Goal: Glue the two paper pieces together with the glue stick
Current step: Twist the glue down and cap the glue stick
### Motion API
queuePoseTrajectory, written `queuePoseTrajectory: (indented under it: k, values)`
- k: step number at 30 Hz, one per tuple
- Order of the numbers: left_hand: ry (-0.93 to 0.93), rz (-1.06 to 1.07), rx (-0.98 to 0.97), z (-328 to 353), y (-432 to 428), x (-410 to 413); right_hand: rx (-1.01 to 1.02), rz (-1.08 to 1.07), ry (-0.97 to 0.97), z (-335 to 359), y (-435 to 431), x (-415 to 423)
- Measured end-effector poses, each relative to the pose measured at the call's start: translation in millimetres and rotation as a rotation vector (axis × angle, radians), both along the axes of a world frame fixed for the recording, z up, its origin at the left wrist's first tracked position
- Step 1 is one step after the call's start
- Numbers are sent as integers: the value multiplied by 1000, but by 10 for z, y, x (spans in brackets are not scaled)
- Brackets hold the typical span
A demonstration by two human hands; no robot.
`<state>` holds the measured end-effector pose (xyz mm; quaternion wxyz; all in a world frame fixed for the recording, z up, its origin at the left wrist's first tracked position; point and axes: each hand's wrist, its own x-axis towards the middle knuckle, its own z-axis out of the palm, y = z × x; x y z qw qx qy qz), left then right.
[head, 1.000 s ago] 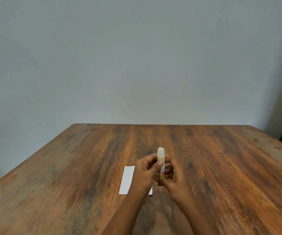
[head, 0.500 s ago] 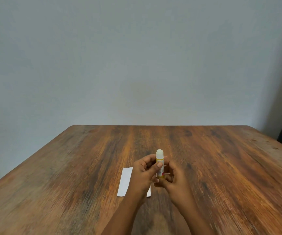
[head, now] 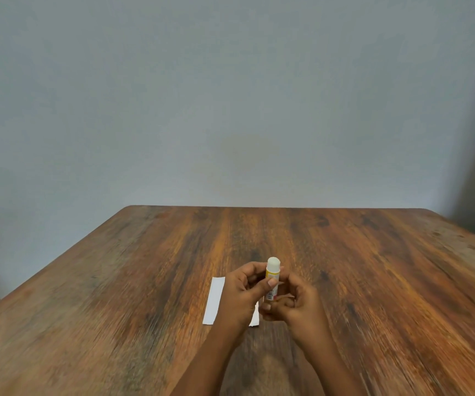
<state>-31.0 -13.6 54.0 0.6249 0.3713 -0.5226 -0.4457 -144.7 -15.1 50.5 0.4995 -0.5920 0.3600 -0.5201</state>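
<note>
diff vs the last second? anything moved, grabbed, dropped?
Little. The left hand and right hand keep hold of the upright glue stick and have brought it slightly lower, toward the person. Nothing grabbed or let go. Whether the right fingers twisted its base, I cannot tell. The paper on the table has not moved.
</note>
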Motion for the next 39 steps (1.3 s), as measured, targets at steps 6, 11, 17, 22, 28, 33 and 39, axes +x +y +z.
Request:
queuePoseTrajectory:
  k: [6, 11, 17, 22, 28, 33, 39]
  values:
    - [-28, 11, -15, -10, 13, 12, -30, 11, 20, -64, -11, 17]
    - [-33, 9, -18, -24, 14, 8, 13, -8, 21, -78, -45, -7]
    - [-49, 12, -18, -35, -2, -13, -38, -32, 61, -106, -47, -4]
    - [-36, 24, -17, -69, -4, -5, -9, 16, 52, -97, -70, -33]
    - [-21, 48, -29, -85, 14, -7, -106, -25, 95, -105, -22, -3]
    - [-41, 41, -46, -86, 37, -4, -68, 21, 57, -122, -35, -28]
    - [-32, 40, -45, -87, 57, -18, -144, -20, 121, -139, -9, -36]
